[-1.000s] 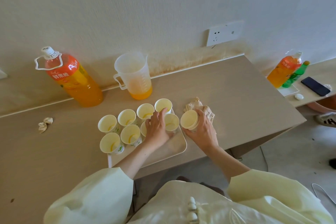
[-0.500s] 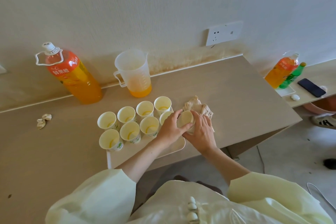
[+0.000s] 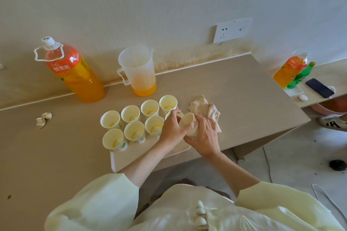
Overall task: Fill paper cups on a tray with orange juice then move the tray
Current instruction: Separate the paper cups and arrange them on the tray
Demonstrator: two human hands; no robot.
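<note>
Now, by item, each placed relative to the tray:
Tray (image 3: 131, 157): pale and flat, at the table's front edge, its near rim overhanging slightly.
Paper cups (image 3: 131, 116): seven stand upright on the tray's back-left part in two rows, each showing a little orange juice at the bottom; an eighth cup's rim peeks out behind the left hand.
Held cup (image 3: 186, 121): tilted, mouth towards the camera, above the tray's right end, between both hands.
Left hand (image 3: 171, 131): over the tray's right part, fingers curled round the held cup's rim and left side.
Right hand (image 3: 203, 137): just right of the tray, fingers bent round the held cup's lower body, cupping it from the right.
Cloth (image 3: 205, 108): crumpled on the table, just beyond the tray's right end, partly under the right hand.
Measuring jug (image 3: 138, 73): behind the tray near the wall, upright, a shallow layer of juice inside.
Orange juice bottle (image 3: 73, 73): behind and left of the tray, upright, capped, largely full.
Crumpled tissue (image 3: 43, 119): well left of the tray.
Second orange bottle (image 3: 289, 70): far right of the tray, on another surface, beside a green bottle (image 3: 300, 77) and a phone (image 3: 319, 87).
</note>
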